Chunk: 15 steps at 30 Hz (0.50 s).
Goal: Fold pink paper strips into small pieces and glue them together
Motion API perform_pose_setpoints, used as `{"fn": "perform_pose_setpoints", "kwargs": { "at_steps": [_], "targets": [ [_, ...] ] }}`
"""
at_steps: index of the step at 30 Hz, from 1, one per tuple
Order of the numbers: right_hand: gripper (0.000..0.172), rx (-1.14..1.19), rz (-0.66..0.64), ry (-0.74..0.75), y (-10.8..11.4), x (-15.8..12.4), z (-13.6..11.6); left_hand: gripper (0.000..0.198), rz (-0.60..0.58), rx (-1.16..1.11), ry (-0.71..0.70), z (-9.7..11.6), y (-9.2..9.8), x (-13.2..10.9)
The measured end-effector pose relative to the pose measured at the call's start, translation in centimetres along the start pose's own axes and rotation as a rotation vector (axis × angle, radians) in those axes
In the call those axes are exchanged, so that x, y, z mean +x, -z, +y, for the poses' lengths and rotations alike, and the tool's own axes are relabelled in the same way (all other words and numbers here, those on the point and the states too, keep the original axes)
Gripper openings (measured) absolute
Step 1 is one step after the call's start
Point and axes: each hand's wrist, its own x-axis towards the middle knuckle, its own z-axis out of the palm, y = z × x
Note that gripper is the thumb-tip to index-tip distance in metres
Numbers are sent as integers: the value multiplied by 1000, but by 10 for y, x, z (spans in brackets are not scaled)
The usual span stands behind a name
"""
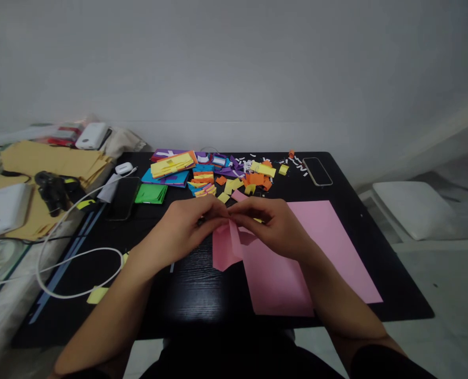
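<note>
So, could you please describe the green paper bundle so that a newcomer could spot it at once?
On the black table, look left, beyond the left hand. The green paper bundle lies there, just right of a dark phone. Its bright green sets it apart from the blue stack and yellow stack beyond it.

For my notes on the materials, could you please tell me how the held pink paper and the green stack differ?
The pink paper is held by the left hand and right hand; the green stack lies on the table. The pink paper is bent and creased; the green stack is flat and layered. Both are coloured paper.
</note>
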Motion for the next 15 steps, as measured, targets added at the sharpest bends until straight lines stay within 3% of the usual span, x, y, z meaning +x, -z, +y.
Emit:
{"fn": "perform_pose_setpoints", "kwargs": {
  "at_steps": [4,9,15],
  "targets": [
    [33,-66,-86,108,5,-3,-3,5,13,-35,38,-2,0,-1],
    [29,-219,-148,263,8,-2,-7,8,-15,-53,48,-2,-1,-2],
    [28,-302,-147,322,6,0,-3,8,-51,-96,50,-3,-1,-1]
  ]
}}
